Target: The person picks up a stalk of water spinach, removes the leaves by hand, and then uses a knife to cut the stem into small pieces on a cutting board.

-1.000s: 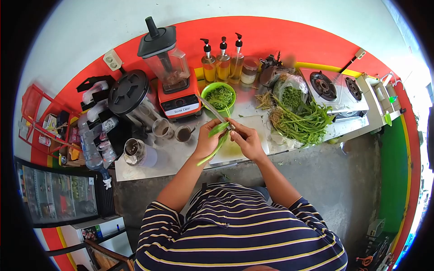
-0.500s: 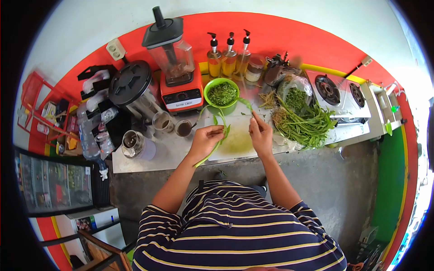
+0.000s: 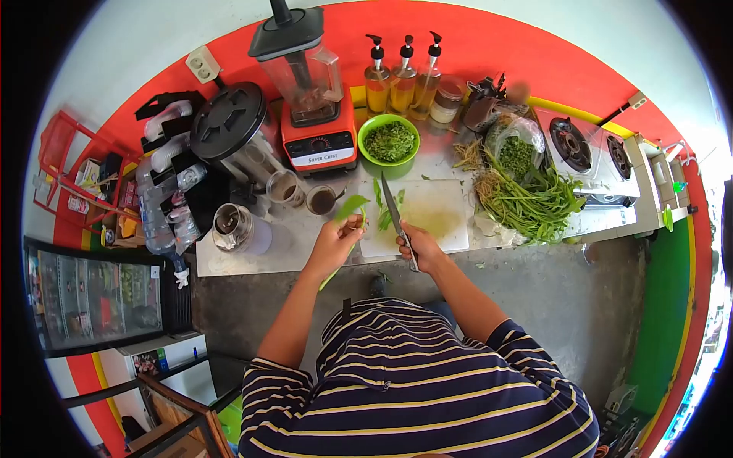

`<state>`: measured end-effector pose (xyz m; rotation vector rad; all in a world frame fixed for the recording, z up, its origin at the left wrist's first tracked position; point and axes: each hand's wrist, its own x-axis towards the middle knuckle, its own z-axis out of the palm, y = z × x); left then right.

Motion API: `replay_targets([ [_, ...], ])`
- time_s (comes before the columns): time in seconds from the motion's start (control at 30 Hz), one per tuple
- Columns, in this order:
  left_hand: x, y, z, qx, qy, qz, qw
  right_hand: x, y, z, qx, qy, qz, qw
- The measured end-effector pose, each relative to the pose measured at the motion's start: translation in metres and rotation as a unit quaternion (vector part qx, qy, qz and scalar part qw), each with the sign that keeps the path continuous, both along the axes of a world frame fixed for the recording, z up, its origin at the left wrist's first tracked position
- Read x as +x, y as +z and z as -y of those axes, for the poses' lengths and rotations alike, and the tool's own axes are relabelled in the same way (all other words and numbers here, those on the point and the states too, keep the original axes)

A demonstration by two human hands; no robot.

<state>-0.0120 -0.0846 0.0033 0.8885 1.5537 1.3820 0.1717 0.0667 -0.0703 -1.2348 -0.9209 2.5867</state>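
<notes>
My left hand (image 3: 339,241) is closed on a leafy green stem (image 3: 352,206), its leaf sticking up past my fingers and its lower end hanging over the counter edge. My right hand (image 3: 421,247) grips a knife (image 3: 392,204), whose blade points up and left above the board. Beneath it is a white cutting board (image 3: 453,200) stained green. Some cut leaves (image 3: 384,219) lie on its left part, partly hidden by the blade. Just behind the board stands a green bowl (image 3: 391,170) filled with chopped greens (image 3: 389,143).
On the right lie a heap of long greens (image 3: 527,200) and a plastic bag of chopped greens (image 3: 519,155), beside a gas stove (image 3: 603,179). Left are a blender (image 3: 321,145), two glasses, a metal-topped container (image 3: 243,229) and a large lidded canister (image 3: 229,126). Pump bottles (image 3: 402,88) line the wall.
My right hand has come left and down, and the knife now shows clearly. My left hand has shifted left with the stem, away from the board. Cut leaves now show on the board.
</notes>
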Motion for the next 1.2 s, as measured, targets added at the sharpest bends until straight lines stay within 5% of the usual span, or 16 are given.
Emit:
replay_targets([
  [0.3, 0.004, -0.012, -0.011, -0.011, -0.048, 0.0, 0.999, 0.045, 0.04, -0.006, 0.074, 0.026, -0.001, 0.997],
  [0.47, 0.016, -0.002, -0.026, -0.02, -0.108, 0.01, 0.994, 0.079, 0.093, -0.005, 0.31, 0.11, -0.029, 0.944],
  [0.8, 0.036, 0.017, -0.052, 0.0, -0.213, 0.072, 0.974, 0.075, 0.132, 0.005, 0.366, 0.14, -0.076, 0.917],
  [1.2, 0.034, 0.023, -0.047, 0.032, -0.163, -0.016, 0.986, 0.042, 0.109, 0.008, 0.385, 0.107, -0.107, 0.911],
])
